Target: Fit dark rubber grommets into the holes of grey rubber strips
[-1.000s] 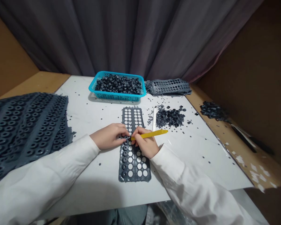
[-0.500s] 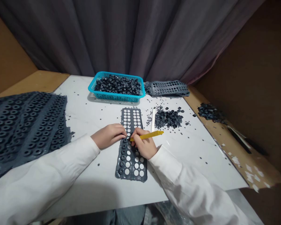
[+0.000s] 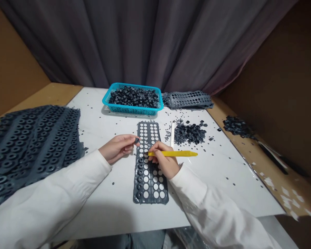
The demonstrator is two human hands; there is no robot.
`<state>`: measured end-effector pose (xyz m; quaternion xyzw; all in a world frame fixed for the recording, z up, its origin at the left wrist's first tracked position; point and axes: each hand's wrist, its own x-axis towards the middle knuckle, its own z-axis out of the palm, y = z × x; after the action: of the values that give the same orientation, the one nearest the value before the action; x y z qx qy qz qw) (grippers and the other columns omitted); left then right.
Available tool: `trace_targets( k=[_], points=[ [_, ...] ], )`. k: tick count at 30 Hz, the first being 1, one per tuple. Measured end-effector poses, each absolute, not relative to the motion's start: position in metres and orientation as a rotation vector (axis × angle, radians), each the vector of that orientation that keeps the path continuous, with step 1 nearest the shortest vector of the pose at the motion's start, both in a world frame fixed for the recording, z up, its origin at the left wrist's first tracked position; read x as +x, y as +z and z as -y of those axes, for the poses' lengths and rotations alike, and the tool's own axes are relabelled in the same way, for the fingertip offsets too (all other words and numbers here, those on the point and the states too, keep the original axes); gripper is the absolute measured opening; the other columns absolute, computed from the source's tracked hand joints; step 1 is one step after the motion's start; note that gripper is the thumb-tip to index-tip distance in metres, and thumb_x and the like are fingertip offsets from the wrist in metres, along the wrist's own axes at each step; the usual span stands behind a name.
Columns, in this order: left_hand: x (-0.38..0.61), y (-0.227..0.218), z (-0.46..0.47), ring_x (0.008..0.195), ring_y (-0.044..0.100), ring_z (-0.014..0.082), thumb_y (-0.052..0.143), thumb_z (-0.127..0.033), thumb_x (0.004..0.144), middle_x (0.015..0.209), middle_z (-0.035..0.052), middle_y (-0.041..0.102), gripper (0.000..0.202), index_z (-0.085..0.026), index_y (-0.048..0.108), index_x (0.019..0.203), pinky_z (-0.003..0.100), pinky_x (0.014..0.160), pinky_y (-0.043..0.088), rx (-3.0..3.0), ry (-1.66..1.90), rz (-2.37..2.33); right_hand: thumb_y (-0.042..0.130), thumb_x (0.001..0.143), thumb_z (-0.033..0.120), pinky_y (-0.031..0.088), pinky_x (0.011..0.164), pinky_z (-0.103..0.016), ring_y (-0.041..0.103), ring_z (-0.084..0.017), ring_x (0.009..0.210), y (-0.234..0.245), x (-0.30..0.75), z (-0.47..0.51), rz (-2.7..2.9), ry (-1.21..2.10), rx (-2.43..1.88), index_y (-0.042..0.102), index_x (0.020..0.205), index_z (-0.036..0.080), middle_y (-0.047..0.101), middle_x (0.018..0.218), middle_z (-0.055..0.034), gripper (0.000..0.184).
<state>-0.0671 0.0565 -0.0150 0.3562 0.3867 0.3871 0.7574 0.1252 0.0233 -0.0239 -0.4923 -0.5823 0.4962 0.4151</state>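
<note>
At the dark strip, left grip pinches 1 small piece; right grip clasps 1 yellow tool.

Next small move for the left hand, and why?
Probably set the small dark piece aside, off the perforated strip: the left hand pinches it at the strip's edge, while the right hand holds the yellow tool near the dark rings.

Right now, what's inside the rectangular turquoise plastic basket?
The turquoise basket holds a heap of small, dark, chunky pieces. Only the upper ones show; they cover the basket's floor and anything deeper.
</note>
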Motion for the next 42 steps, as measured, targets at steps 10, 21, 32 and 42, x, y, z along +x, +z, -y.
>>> trace_targets(
  k=[10, 21, 32, 42],
  points=[
    [-0.055, -0.019, -0.043, 0.048, 0.033, 0.0006, 0.069, -0.015, 0.073, 0.076, 0.0053, 0.057, 0.015, -0.008, 0.065, 0.086, 0.011, 0.041, 0.027, 0.493, 0.757, -0.675, 0.042, 0.092, 0.033, 0.046, 0.088, -0.037, 0.064, -0.020, 0.099, -0.013, 0.123, -0.015, 1.554, 0.965, -1.035, 0.053, 0.090, 0.024, 0.069, 0.107, -0.0059, 0.014],
    [-0.048, -0.019, -0.038, 0.048, 0.028, 0.0008, 0.077, -0.030, 0.066, 0.069, 0.0020, 0.051, 0.029, -0.006, 0.066, 0.078, 0.013, 0.041, 0.021, 0.612, 0.719, -0.709, 0.066, 0.076, 0.025, 0.047, 0.087, -0.039, 0.066, -0.021, 0.095, -0.016, 0.118, -0.016, 1.574, 0.923, -0.984, 0.034, 0.078, 0.025, 0.071, 0.102, -0.0098, 0.032],
    [-0.061, -0.016, -0.040, 0.057, 0.040, 0.0086, 0.063, -0.029, 0.075, 0.084, 0.0049, 0.061, 0.022, -0.014, 0.066, 0.091, 0.022, 0.054, 0.035, 1.686, 0.732, -1.145, 0.062, 0.073, 0.023, 0.047, 0.081, -0.037, 0.066, -0.021, 0.083, 0.001, 0.194, -0.066, 1.393, 0.223, -1.326, 0.038, 0.078, 0.024, 0.069, 0.084, -0.0055, 0.024],
    [-0.068, -0.024, -0.041, 0.074, 0.057, 0.0146, 0.050, -0.015, 0.080, 0.087, 0.0055, 0.058, 0.023, -0.017, 0.064, 0.098, 0.024, 0.069, 0.046, 2.307, 0.547, -0.838, 0.061, 0.056, 0.018, 0.048, 0.070, -0.031, 0.065, -0.021, 0.069, -0.015, 0.331, -0.092, 0.915, -0.224, -1.930, 0.038, 0.068, 0.024, 0.064, 0.066, -0.0013, 0.026]
  ],
)
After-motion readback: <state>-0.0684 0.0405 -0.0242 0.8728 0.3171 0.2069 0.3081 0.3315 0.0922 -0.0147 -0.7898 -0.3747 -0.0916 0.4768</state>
